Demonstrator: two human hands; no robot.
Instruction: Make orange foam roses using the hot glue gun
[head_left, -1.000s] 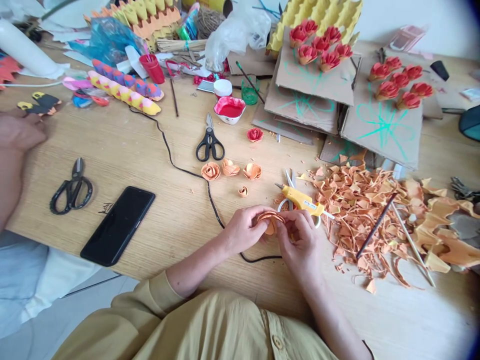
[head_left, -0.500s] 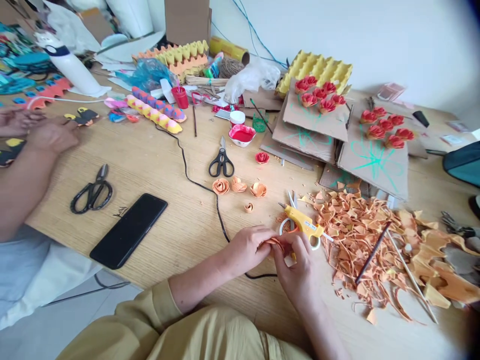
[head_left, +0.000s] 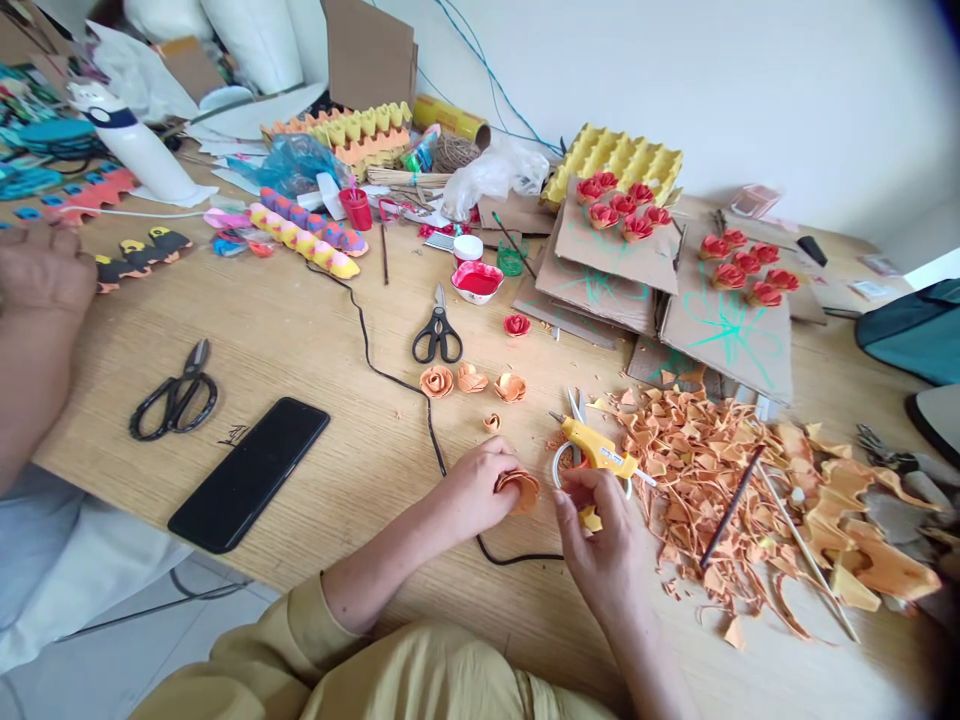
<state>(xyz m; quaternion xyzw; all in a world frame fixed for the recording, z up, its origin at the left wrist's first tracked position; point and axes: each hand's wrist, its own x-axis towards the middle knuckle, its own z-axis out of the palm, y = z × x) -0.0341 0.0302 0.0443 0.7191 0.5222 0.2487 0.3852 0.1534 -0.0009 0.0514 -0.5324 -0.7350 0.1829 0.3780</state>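
Observation:
My left hand (head_left: 480, 488) is closed on a flower of curled orange egg-carton pieces (head_left: 523, 491), its petals facing right. My right hand (head_left: 604, 535) is a short way to the right of it, thumb and forefinger apart and bent, with nothing visible between them. Just past its fingertips lies a yellow glue gun (head_left: 600, 448) on top of white-handled scissors (head_left: 560, 463). Part of the gun shows beneath the fingers; whether they touch it I cannot tell. Ahead lie three orange paper roses (head_left: 472, 378), a small orange curl (head_left: 492, 423) and a red rose (head_left: 517, 325).
Orange scraps (head_left: 697, 470) heap on the right, with sticks across them. Red flowers stand on cardboard sheets (head_left: 731, 335). Black scissors (head_left: 437, 330), a red paint dish (head_left: 478, 282), a phone (head_left: 250, 475) and a black cord (head_left: 366, 345) lie ahead and left. A co-worker's hand (head_left: 45, 270) is far left.
My hands have come apart: the right has let go of the orange piece, which stays in my left hand and shows more fully. The co-worker's hands have shifted left.

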